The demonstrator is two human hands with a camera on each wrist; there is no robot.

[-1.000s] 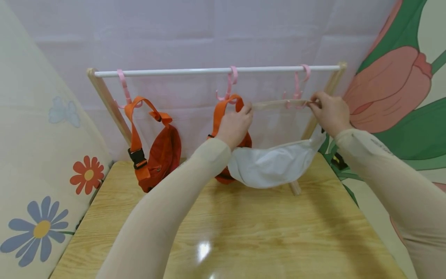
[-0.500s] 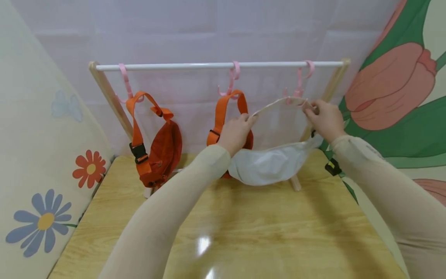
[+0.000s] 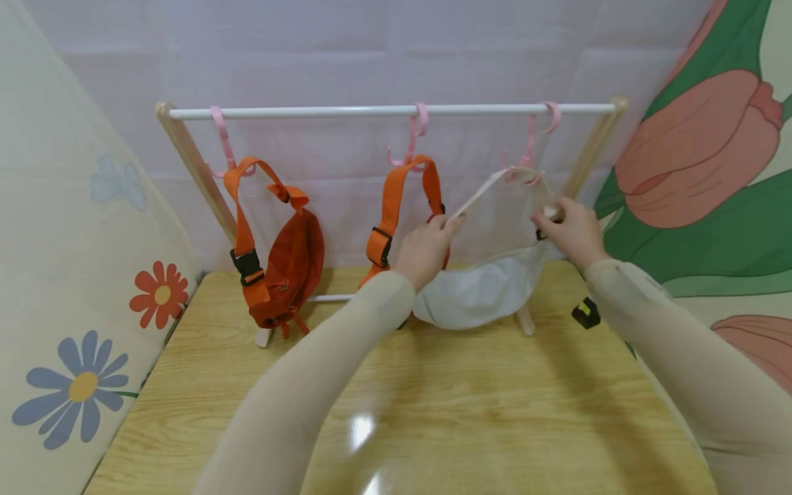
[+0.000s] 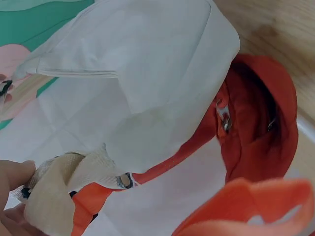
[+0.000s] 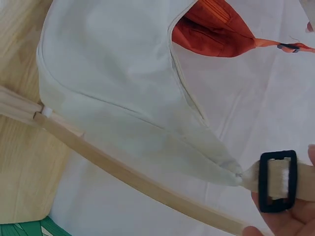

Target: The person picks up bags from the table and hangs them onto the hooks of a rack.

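A white waist bag (image 3: 479,297) hangs below the pink hook (image 3: 530,141) at the right of the rack, its cream strap (image 3: 479,194) looped over that hook. My left hand (image 3: 427,251) pinches the strap's left side; in the left wrist view the webbing is bunched at the fingers (image 4: 15,173). My right hand (image 3: 575,232) holds the strap's right side, by a black slider buckle (image 5: 264,182) near the bag's end. Behind my left hand an orange waist bag hangs from the middle hook (image 3: 412,137) by its orange strap (image 3: 392,203), its body partly hidden.
Another orange waist bag (image 3: 303,251) hangs on the left hook (image 3: 223,137). The white rail (image 3: 322,112) spans two wooden legs above the wooden table (image 3: 495,419). A small black object with a yellow patch (image 3: 586,313) shows beside my right sleeve.
My right hand has moved down along the strap, and my left hand slightly lower. The strap, nearly straight before, now peaks over the right hook.
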